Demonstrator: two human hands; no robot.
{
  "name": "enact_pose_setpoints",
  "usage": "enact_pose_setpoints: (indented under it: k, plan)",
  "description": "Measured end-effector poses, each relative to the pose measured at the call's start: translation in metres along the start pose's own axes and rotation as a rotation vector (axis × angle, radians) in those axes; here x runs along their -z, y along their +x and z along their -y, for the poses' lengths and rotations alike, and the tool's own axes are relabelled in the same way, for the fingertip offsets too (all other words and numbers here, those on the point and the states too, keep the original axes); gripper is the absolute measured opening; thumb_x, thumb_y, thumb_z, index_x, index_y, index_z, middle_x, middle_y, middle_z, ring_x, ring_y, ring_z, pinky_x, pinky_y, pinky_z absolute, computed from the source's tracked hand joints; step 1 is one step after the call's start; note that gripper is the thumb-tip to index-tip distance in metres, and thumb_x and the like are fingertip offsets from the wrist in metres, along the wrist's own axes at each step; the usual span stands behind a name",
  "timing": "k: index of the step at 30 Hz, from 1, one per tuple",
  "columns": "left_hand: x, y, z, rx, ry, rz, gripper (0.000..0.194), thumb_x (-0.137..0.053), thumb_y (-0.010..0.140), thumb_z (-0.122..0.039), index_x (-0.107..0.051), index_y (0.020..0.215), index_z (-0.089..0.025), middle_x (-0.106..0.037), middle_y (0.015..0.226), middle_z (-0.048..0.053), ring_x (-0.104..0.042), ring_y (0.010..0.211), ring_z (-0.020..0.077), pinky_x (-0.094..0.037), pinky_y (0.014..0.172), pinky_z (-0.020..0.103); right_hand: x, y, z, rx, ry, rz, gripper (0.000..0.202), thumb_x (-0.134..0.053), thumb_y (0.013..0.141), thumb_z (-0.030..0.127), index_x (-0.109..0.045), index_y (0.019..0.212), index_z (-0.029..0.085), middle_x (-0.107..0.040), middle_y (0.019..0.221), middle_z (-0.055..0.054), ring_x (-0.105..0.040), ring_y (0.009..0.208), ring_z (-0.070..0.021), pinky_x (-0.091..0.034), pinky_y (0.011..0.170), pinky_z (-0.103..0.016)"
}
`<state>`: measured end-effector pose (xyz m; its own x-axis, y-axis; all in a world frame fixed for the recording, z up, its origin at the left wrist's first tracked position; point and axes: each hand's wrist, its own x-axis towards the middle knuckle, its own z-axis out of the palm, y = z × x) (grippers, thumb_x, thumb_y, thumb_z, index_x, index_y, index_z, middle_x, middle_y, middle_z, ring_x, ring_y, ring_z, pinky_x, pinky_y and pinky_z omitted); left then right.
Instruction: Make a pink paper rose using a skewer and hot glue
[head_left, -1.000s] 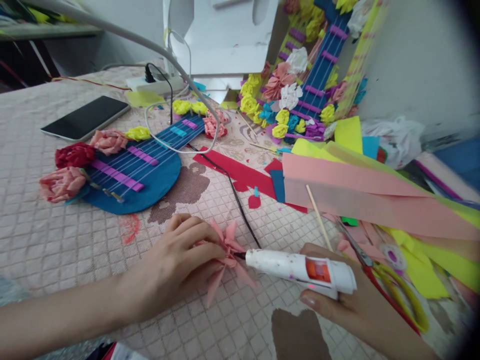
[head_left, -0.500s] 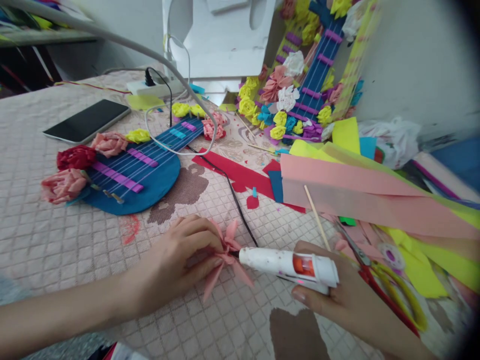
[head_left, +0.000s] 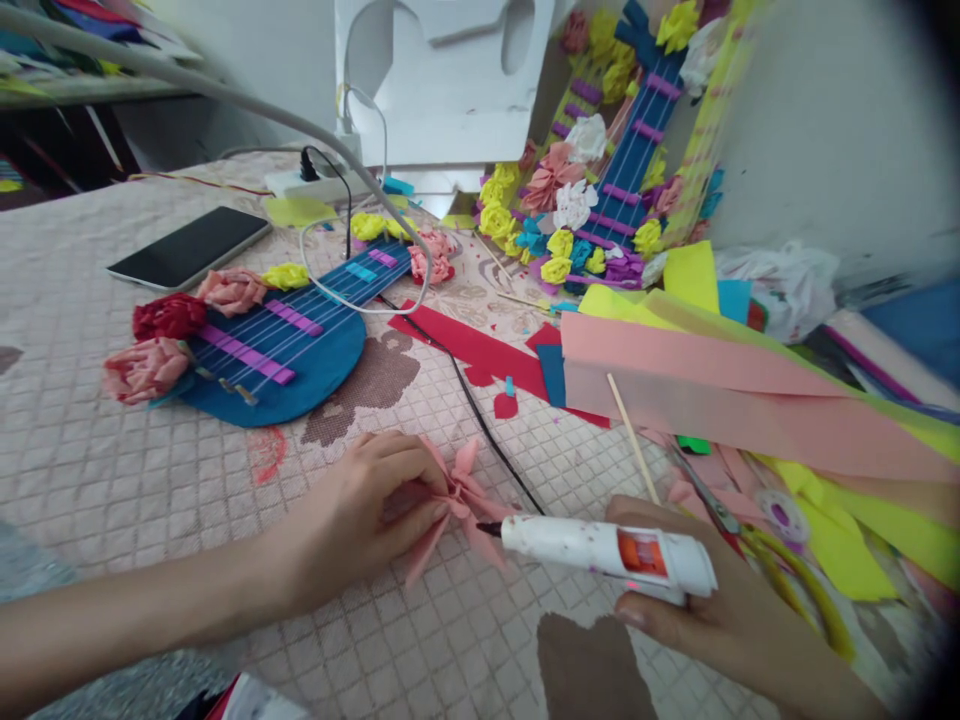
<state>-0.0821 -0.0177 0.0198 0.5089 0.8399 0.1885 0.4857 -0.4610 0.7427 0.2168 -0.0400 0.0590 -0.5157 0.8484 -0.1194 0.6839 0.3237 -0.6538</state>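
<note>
Between its thumb and fingers, my left hand (head_left: pixel 375 505) pinches a pink paper flower (head_left: pixel 466 487) with narrow, pointed petals, just above the quilted tablecloth. My right hand (head_left: pixel 694 590) is wrapped round a white glue gun (head_left: pixel 577 545) with an orange window in its side. The dark nozzle points left at the flower, a small gap from its centre. The fingers under the gun are partly hidden. A black cord (head_left: pixel 480 415) runs across the cloth toward the gun.
A blue paper guitar (head_left: pixel 315 385) with paper roses lies at the left, by a phone (head_left: pixel 191 245). Pink paper strips (head_left: pixel 675 350), scissors (head_left: pixel 795 580) and a wooden stick (head_left: pixel 631 435) are at the right. Behind stands another flower-covered guitar (head_left: pixel 637 150). A white cable (head_left: pixel 322 125) arches across the left.
My right hand has drawn the glue gun to the right, so its nozzle has come away from the flower's centre. My left hand still pinches the flower. The view has shifted slightly.
</note>
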Motion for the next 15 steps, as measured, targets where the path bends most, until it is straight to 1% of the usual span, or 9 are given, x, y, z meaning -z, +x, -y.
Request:
enact_pose_setpoints:
  k: [3, 6, 10, 13, 15]
  plan:
    - [-0.004, 0.001, 0.0, 0.036, -0.01, -0.03, 0.004, -0.056, 0.082, -0.015, -0.059, 0.08, -0.017, -0.065, 0.083, 0.003, -0.061, 0.078, 0.0144, -0.048, 0.068, 0.026, 0.0, 0.0, 0.001, 0.005, -0.005, -0.014, 0.026, -0.059, 0.081, 0.046, -0.055, 0.068, 0.024, -0.055, 0.063, 0.001, -0.055, 0.058, -0.0155, -0.043, 0.05, -0.025]
    - [-0.008, 0.001, 0.002, 0.107, -0.025, -0.049, 0.002, -0.057, 0.079, -0.015, -0.057, 0.08, -0.017, -0.065, 0.081, 0.003, -0.061, 0.075, 0.0149, -0.048, 0.064, 0.025, -0.001, 0.0, 0.003, 0.008, 0.01, -0.021, 0.028, -0.058, 0.081, 0.046, -0.054, 0.067, 0.023, -0.054, 0.063, 0.001, -0.053, 0.055, -0.0143, -0.043, 0.05, -0.025]
    - [-0.011, 0.002, 0.003, 0.164, -0.006, -0.049, 0.007, -0.058, 0.077, -0.015, -0.057, 0.083, -0.018, -0.065, 0.079, 0.001, -0.06, 0.07, 0.014, -0.046, 0.061, 0.025, -0.004, -0.003, 0.001, 0.01, 0.042, -0.036, 0.028, -0.06, 0.08, 0.047, -0.056, 0.068, 0.022, -0.056, 0.064, 0.001, -0.054, 0.054, -0.0135, -0.044, 0.048, -0.023]
    - [-0.012, 0.001, 0.004, 0.162, 0.018, -0.049, 0.008, -0.056, 0.076, -0.014, -0.057, 0.082, -0.019, -0.065, 0.08, 0.0, -0.061, 0.073, 0.0141, -0.045, 0.064, 0.024, -0.004, -0.006, -0.007, -0.014, 0.05, -0.06, 0.021, -0.062, 0.079, 0.044, -0.061, 0.078, 0.023, -0.058, 0.065, 0.001, -0.055, 0.054, -0.0138, -0.043, 0.045, -0.022]
    - [-0.012, 0.001, 0.004, 0.159, 0.017, -0.048, 0.008, -0.055, 0.077, -0.014, -0.057, 0.083, -0.02, -0.065, 0.081, -0.001, -0.061, 0.075, 0.0139, -0.045, 0.066, 0.025, -0.001, -0.004, -0.013, -0.029, 0.061, -0.102, 0.021, -0.062, 0.079, 0.041, -0.063, 0.09, 0.023, -0.063, 0.072, 0.0, -0.058, 0.058, -0.0154, -0.045, 0.048, -0.023]
